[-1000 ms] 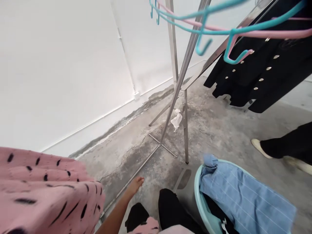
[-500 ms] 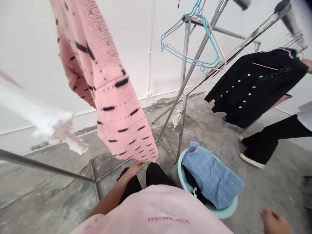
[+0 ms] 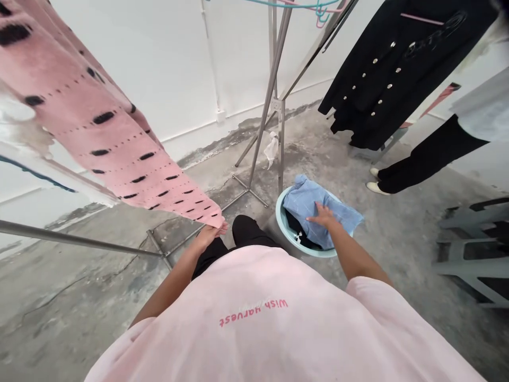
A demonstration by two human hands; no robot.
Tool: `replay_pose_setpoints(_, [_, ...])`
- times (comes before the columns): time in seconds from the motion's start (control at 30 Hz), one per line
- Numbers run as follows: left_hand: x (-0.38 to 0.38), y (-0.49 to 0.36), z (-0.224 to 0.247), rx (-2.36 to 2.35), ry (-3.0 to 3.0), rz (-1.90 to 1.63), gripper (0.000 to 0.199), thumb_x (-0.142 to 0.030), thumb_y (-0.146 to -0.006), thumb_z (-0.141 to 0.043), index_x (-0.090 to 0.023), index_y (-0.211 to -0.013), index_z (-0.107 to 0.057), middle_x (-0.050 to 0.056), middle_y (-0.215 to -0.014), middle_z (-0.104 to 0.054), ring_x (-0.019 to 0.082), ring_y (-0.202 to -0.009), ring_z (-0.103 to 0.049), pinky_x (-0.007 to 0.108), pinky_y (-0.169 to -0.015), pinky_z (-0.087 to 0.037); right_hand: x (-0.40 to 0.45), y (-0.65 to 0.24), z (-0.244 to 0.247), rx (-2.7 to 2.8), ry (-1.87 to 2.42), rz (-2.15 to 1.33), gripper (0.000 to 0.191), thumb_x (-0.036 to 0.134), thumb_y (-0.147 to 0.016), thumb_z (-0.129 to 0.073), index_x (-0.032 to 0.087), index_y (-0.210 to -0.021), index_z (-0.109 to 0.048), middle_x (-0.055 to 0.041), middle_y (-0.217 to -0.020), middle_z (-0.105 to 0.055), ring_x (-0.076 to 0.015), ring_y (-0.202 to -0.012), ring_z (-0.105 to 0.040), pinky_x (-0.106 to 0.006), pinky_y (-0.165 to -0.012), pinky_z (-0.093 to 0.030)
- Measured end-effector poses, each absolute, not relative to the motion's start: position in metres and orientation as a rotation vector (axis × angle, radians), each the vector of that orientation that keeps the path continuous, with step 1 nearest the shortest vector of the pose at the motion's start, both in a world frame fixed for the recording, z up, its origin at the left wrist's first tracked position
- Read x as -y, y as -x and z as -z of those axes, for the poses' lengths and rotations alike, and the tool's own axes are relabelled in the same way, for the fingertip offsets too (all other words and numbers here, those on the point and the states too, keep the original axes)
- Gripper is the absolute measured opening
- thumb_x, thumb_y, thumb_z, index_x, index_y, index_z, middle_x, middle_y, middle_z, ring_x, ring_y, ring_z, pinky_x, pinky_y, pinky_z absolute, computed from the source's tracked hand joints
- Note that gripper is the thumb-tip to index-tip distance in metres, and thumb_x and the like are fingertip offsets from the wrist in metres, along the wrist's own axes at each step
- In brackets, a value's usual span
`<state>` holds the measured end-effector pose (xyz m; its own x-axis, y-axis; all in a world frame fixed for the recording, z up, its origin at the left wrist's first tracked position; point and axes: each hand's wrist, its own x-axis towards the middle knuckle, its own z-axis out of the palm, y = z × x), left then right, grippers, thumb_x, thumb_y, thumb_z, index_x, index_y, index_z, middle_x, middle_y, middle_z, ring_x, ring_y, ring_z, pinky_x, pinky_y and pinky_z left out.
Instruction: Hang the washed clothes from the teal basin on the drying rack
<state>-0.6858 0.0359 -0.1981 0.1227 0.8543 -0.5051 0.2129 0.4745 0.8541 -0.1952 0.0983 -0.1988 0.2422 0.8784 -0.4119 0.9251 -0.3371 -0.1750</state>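
Note:
My left hand (image 3: pixel 210 236) pinches the lower corner of a pink knit garment with black dashes (image 3: pixel 139 164), which hangs from above at the left and is drawn toward me. To the right, my right hand (image 3: pixel 323 216) is over a light blue cloth garment (image 3: pixel 306 199), its fingers spread at the cloth; whether it presses on it I cannot tell. The blue garment lies in a pale turquoise basin (image 3: pixel 281 225) on the floor, partly over a dark cloth (image 3: pixel 296 225).
A metal drying rack (image 3: pixel 262 124) stands ahead, with turquoise and pink hangers (image 3: pixel 294 4) at its top. A black buttoned garment (image 3: pixel 369 74) hangs at the right, beside another person's legs (image 3: pixel 429 156). Grey plastic stools (image 3: pixel 473 249) stand far right. A metal bar (image 3: pixel 79 239) crosses the left.
My right hand has moved from the lower right to the blue garment in the basin. My left hand has taken hold of the pink garment's corner and pulled it toward me. The view has tilted down.

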Motion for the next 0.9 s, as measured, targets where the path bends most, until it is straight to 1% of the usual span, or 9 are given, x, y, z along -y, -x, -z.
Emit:
replay_pose_setpoints(0.07, [-0.032, 0.682, 0.203, -1.405, -0.949, -0.599, 0.08, -0.08, -0.075, -0.059, -0.013, -0.117, -0.065, 0.017, -0.12, -0.07, 0.027, -0.106, -0.068, 0.037, -0.093, -0.049, -0.1, 0.206, 0.213, -1.684, -2.329, 0.725, 0.105, 0.044, -0.085, -0.072, 0.001, -0.162, -0.015, -0.0353, -0.157, -0.022, -0.0404, -0.143, -0.031, -0.048, -0.109, -0.031])
replay_pose_setpoints(0.13, [-0.031, 0.674, 0.207, -1.375, -0.926, -0.583, 0.074, -0.075, -0.083, -0.053, -0.012, -0.119, -0.063, 0.016, -0.121, -0.07, 0.024, -0.105, -0.068, 0.034, -0.091, -0.048, -0.099, 0.214, 0.225, -1.644, -2.276, 0.735, 0.117, 0.042, -0.076, -0.083, 0.012, -0.164, -0.012, -0.0311, -0.162, -0.013, -0.0462, -0.146, -0.024, -0.055, -0.111, -0.029])
replay_pose_setpoints(0.23, [-0.036, 0.659, 0.209, -1.329, -0.934, -0.558, 0.063, -0.064, -0.091, -0.051, -0.009, -0.121, -0.062, 0.016, -0.12, -0.07, 0.022, -0.101, -0.067, 0.033, -0.091, -0.045, -0.093, 0.221, 0.241, -1.645, -2.247, 0.665, 0.118, 0.036, -0.075, -0.084, 0.022, -0.165, -0.01, -0.0245, -0.166, -0.007, -0.0483, -0.149, -0.017, -0.059, -0.113, -0.027])
replay_pose_setpoints(0.43, [-0.045, 0.632, 0.197, -1.257, -0.967, -0.521, 0.06, -0.063, -0.085, -0.06, -0.012, -0.117, -0.064, 0.014, -0.119, -0.07, 0.021, -0.099, -0.067, 0.032, -0.09, -0.044, -0.069, 0.225, 0.244, -1.745, -2.276, 0.461, 0.088, 0.032, -0.092, -0.062, 0.021, -0.165, -0.014, -0.0231, -0.166, -0.012, -0.0416, -0.149, -0.02, -0.056, -0.113, -0.027])
replay_pose_setpoints(0.53, [-0.043, 0.63, 0.197, -1.273, -0.965, -0.514, 0.058, -0.063, -0.08, -0.065, -0.013, -0.111, -0.065, 0.013, -0.114, -0.07, 0.02, -0.094, -0.067, 0.032, -0.087, -0.044, -0.056, 0.225, 0.244, -1.822, -2.28, 0.371, 0.077, 0.033, -0.096, -0.052, 0.019, -0.164, -0.019, -0.0214, -0.165, -0.017, -0.0403, -0.149, -0.022, -0.056, -0.112, -0.028])
replay_pose_setpoints(0.63, [-0.039, 0.632, 0.2, -1.317, -0.941, -0.51, 0.054, -0.061, -0.077, -0.069, -0.014, -0.104, -0.066, 0.011, -0.104, -0.072, 0.019, -0.087, -0.067, 0.032, -0.082, -0.042, -0.049, 0.22, 0.258, -1.865, -2.255, 0.236, 0.082, 0.039, -0.09, -0.056, 0.022, -0.164, -0.024, -0.0187, -0.165, -0.023, -0.0403, -0.148, -0.027, -0.055, -0.111, -0.032])
replay_pose_setpoints(0.73, [-0.034, 0.635, 0.202, -1.341, -0.91, -0.526, 0.048, -0.057, -0.077, -0.071, -0.014, -0.1, -0.066, 0.009, -0.098, -0.072, 0.018, -0.082, -0.067, 0.032, -0.081, -0.041, -0.05, 0.21, 0.287, -1.88, -2.283, 0.037, 0.084, 0.043, -0.086, -0.053, 0.026, -0.163, -0.026, -0.0139, -0.164, -0.028, -0.0384, -0.148, -0.031, -0.056, -0.11, -0.036])
replay_pose_setpoints(0.83, [-0.03, 0.638, 0.198, -1.333, -0.892, -0.57, 0.045, -0.055, -0.077, -0.073, -0.016, -0.099, -0.067, 0.007, -0.097, -0.072, 0.019, -0.084, -0.067, 0.033, -0.083, -0.041, -0.058, 0.201, 0.314, -1.956, -2.355, -0.028, 0.087, 0.05, -0.08, -0.048, 0.027, -0.161, -0.027, -0.0152, -0.161, -0.032, -0.0404, -0.146, -0.035, -0.06, -0.107, -0.036])
replay_pose_setpoints(0.9, [-0.029, 0.639, 0.196, -1.32, -0.889, -0.606, 0.048, -0.058, -0.077, -0.073, -0.016, -0.099, -0.067, 0.007, -0.098, -0.072, 0.019, -0.086, -0.067, 0.033, -0.085, -0.041, -0.063, 0.197, 0.325, -2.016, -2.391, -0.016, 0.09, 0.053, -0.075, -0.044, 0.03, -0.16, -0.027, -0.0172, -0.159, -0.034, -0.0421, -0.144, -0.037, -0.063, -0.105, -0.034])
